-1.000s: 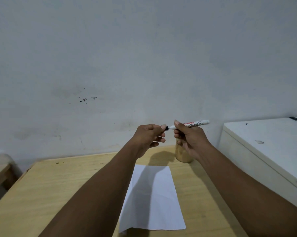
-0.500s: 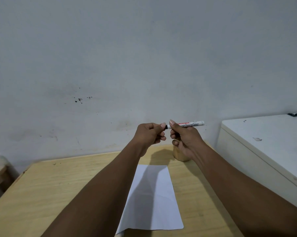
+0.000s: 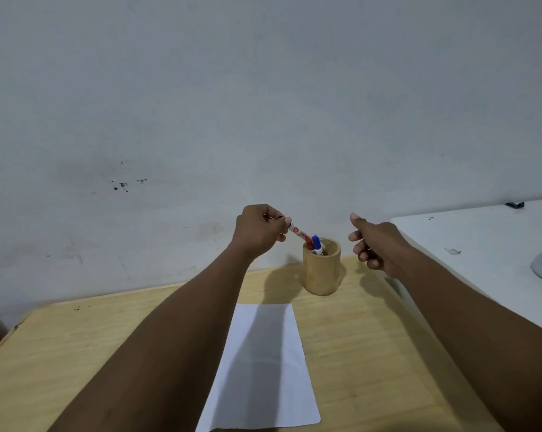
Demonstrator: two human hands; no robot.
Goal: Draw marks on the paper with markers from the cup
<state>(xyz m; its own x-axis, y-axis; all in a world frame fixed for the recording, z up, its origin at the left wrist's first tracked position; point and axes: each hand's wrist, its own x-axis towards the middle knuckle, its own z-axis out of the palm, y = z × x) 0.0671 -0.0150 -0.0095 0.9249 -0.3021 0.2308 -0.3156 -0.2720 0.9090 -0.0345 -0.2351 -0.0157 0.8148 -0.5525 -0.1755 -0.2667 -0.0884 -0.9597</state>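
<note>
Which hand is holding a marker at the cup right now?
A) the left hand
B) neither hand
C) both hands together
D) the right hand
A: the left hand pinches the marker angled into the wooden cup; the right hand holds nothing visible.

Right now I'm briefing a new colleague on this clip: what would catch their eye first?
Two bare forearms reach over a wooden table. The left hand holds a marker slanting into the wooden cup near the wall, beside a blue-capped marker. The right hand hovers empty right of the cup, and blank paper lies nearer.
</note>
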